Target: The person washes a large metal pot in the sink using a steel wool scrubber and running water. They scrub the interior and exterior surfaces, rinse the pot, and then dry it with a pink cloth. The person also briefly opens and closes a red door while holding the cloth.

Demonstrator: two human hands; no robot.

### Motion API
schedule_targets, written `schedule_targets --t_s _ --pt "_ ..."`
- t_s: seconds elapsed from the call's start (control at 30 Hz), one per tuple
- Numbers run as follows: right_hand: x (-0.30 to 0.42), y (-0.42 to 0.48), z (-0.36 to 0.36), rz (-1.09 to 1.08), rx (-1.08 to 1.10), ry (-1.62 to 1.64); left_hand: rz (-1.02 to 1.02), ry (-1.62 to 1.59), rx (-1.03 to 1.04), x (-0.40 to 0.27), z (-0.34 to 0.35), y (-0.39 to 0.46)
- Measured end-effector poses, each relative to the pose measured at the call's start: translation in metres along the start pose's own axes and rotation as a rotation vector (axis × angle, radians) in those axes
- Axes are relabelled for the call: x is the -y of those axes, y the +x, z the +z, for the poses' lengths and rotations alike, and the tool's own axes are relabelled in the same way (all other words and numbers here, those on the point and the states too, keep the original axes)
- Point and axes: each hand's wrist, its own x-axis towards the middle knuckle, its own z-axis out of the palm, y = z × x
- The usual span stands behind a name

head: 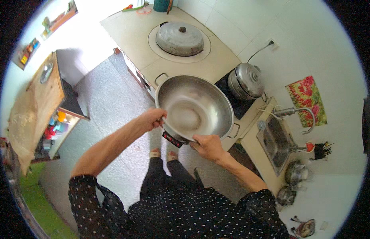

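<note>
A wide metal electric wok point(202, 92) is in front of me at the counter's edge, with loop handles at its far left and near right. Its inside shows a dull, whitish ring at the bottom. My left hand point(156, 119) grips the rim on the near left side. My right hand point(207, 145) grips the rim at the near side, thumb over the edge. Between my hands, a black control panel with red markings point(172, 139) sits below the rim. Whether the wok's base rests on the counter is hidden.
A lidded pan point(179, 38) sits in the round stove opening beyond the wok. To the right are a lidded steel pot point(249, 80) on a black cooktop, a sink point(274, 143) and a faucet point(285, 112). A wooden-topped cabinet point(46, 89) stands left.
</note>
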Motion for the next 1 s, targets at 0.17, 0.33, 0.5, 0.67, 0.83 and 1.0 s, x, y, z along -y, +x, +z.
schedule_targets --t_s 0.17,0.33,0.5,0.67,0.83,1.0 --pt "0.001 0.004 -0.03 0.248 0.042 0.01 -0.004 0.109 0.187 -0.037 0.028 0.014" --pt "0.018 0.025 -0.091 0.406 -0.113 -0.024 0.231 0.135 0.348 -0.049 0.033 -0.018" --pt "0.053 0.045 -0.139 0.385 -0.125 -0.088 1.01 0.56 -0.083 0.014 0.05 -0.056" --pt "0.081 0.052 -0.171 0.292 -0.2 -0.072 1.137 0.389 -0.301 0.026 0.046 -0.072" --pt "0.096 0.057 -0.206 0.067 -0.389 -0.102 1.127 0.168 -0.348 -0.011 0.039 -0.116" --pt "0.096 0.062 -0.217 -0.098 -0.432 -0.054 1.147 0.053 -0.383 -0.017 0.028 -0.158"
